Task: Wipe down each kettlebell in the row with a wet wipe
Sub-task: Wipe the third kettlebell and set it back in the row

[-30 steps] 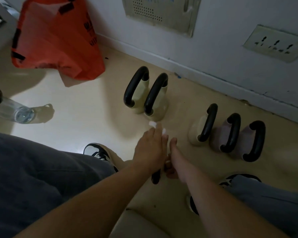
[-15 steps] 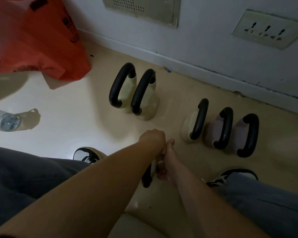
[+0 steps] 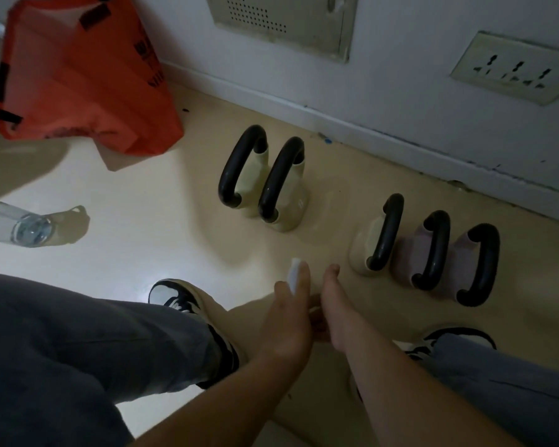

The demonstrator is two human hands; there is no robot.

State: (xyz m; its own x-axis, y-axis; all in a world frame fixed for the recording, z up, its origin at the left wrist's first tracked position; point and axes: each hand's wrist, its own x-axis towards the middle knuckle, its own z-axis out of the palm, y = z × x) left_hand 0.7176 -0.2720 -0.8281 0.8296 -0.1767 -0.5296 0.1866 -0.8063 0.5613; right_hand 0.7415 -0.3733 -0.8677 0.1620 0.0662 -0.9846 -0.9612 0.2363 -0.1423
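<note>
Pinching the wet wipe (image 3: 295, 273) loosely, the left hand (image 3: 289, 321) risks dropping it near the kettlebells (image 3: 371, 250); the right hand's (image 3: 331, 312) fingers are hidden, grip unclear.

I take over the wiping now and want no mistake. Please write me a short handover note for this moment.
Left hand: pinches the wet wipe, low between the knees.
Right hand: close beside it, fingers hidden, so its grip cannot be told.
Row by the wall: two tall cream kettlebells, a small cream kettlebell, two pinkish kettlebells. No hand touches them.
Done: the picture does not show which are wiped.
Left: probably check each one and wipe the rest.
</note>
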